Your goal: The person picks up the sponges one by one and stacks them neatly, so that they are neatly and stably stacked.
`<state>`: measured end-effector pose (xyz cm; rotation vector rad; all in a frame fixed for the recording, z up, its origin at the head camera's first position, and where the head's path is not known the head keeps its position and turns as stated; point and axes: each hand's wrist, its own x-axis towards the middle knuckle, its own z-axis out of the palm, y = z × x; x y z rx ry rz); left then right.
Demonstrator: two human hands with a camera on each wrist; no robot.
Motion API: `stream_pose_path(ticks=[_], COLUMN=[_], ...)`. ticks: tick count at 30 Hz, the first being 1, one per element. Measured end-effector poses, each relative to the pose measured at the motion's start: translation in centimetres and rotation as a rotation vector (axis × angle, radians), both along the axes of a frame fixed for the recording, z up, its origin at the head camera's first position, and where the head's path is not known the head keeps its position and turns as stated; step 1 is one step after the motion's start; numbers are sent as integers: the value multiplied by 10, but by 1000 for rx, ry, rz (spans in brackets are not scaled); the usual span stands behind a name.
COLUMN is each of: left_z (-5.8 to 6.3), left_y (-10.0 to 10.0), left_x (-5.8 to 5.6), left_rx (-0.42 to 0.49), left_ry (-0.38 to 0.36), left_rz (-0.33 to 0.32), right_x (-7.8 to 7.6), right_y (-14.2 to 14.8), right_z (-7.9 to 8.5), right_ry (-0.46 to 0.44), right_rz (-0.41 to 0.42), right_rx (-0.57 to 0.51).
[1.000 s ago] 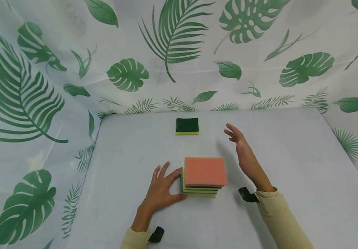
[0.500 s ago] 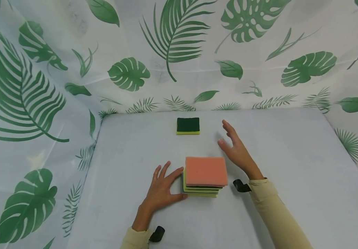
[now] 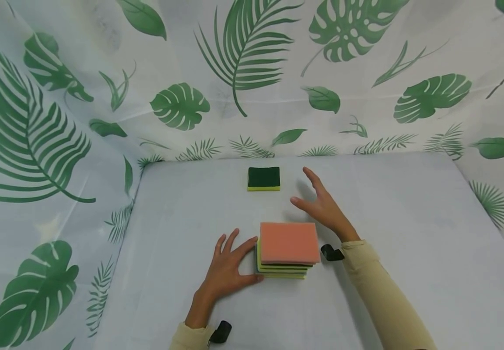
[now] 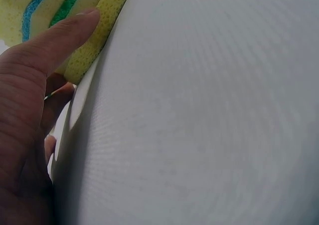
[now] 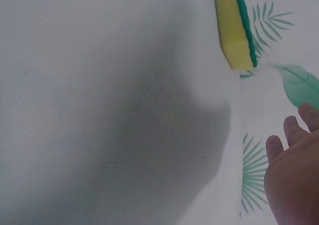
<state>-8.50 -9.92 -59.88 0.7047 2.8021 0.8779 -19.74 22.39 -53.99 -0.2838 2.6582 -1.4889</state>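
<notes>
A stack of sponges (image 3: 289, 243), pink on top with yellow layers below, stands on the table at center. My left hand (image 3: 227, 272) lies at its left side, index fingertip by the far left corner and thumb at the near one. In the left wrist view the thumb (image 4: 70, 35) rests across the side of the yellow layers; the other fingers are partly hidden. My right hand (image 3: 324, 206) hovers beyond the stack, thumb and forefinger spread and nothing between them. A single yellow sponge with a dark green scouring side (image 3: 263, 178) lies farther back, left of its fingertips.
The pale table (image 3: 182, 204) meets a white cloth with green leaf prints (image 3: 274, 107) at the back and sides. A small black device (image 3: 220, 332) sits at the left cuff, and another black device (image 3: 332, 253) at the right cuff.
My right hand has moved left and farther back, closer to the lone sponge, with its thumb spreading away from the fingers. My left hand and the stack have stayed in place.
</notes>
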Motion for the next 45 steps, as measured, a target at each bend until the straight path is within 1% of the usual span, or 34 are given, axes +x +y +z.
stream_pose_path(ticks=[3,7,12,18,24,33,41,45], left_z=[0,1,-1,-3,-3,-5,-4,-2], left_y=[-1,-2,-3,-3,-3,-3,-2,-3], left_x=[1,2,2,2,1,0,0,0], left_rx=[4,13,12,19,20,14,25,8], left_ry=[0,-2,-6,1,9,36,32,36], left_rz=[-1,2,3,1,-16,-24,-24,-23], right_x=[-6,-14,-21,-28,-39,-54,-64,-67], right_y=[-4,-10,-17,-27,-33,-40,-44,-46], right_z=[-4,-10,-16,-18,-20,-19,-26,-28], right_ry=[-4,-7,-39,-64,-56,-82,-116,-136], right_rz=[-2,-1,9,20,32,65,58,54], right_rx=[21,9,-3,11,3,27,38,57])
